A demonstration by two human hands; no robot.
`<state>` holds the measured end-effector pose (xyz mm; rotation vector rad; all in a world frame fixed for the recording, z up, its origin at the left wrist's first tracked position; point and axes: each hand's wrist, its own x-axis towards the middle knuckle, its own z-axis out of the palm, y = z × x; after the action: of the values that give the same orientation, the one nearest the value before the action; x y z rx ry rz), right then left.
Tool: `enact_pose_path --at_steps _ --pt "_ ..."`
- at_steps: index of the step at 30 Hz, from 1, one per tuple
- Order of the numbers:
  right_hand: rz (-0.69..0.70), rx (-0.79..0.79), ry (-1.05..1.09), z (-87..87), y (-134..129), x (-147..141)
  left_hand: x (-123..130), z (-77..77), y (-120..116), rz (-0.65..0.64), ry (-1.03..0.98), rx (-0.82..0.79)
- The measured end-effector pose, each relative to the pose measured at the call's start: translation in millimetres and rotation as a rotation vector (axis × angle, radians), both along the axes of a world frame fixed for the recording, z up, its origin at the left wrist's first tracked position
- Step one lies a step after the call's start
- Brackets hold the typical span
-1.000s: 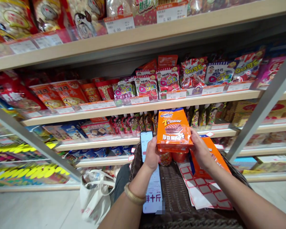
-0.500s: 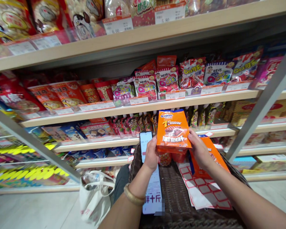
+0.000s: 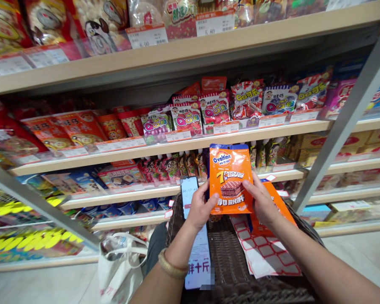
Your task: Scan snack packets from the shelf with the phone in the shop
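Note:
An orange Ovaltine wafer bag (image 3: 230,179) is held upright between my two hands, its printed front facing me. My left hand (image 3: 202,207) grips the lower left edge, thumb on the front. On the right side, my right hand (image 3: 263,202) pinches the bag with its thumb over the front. Behind my right wrist lies a second orange bag (image 3: 277,198), partly covered by my forearm. It rests on a white paper with a red grid pattern (image 3: 269,257). Both lie on a dark woven wicker surface (image 3: 224,253). Just left of the bag is a phone (image 3: 188,190) showing a timer.
Below the phone, a second lit screen (image 3: 198,253) lies partly under my left wrist. Shelves of snacks stand ahead, with gummy candy bags (image 3: 215,107) along one shelf edge (image 3: 164,150). A white tote bag (image 3: 120,270) sits at lower left. A slanting metal post (image 3: 345,126) stands right.
The wafer bag has tilted up so its front faces me more squarely. My left thumb now shows on its front, and my right thumb has moved further over it. The view has shifted slightly.

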<state>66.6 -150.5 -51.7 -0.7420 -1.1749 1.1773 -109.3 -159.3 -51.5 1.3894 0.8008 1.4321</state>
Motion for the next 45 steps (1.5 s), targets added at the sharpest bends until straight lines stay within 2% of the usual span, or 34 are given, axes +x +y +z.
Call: enact_pose_path --at_steps 6,17,45 --pt "-0.01 -0.067 0.106 -0.7 -0.5 -2.4 -0.5 1.8 -0.5 -0.011 0.136 0.097" --pt "0.015 -0.096 0.207 3.0 -3.4 -4.7 -3.3 0.2 4.6 -0.023 0.265 0.173" --pt "-0.007 -0.1 0.179 0.4 -0.1 -4.6 -3.7 1.6 3.2 -0.025 0.301 0.193"
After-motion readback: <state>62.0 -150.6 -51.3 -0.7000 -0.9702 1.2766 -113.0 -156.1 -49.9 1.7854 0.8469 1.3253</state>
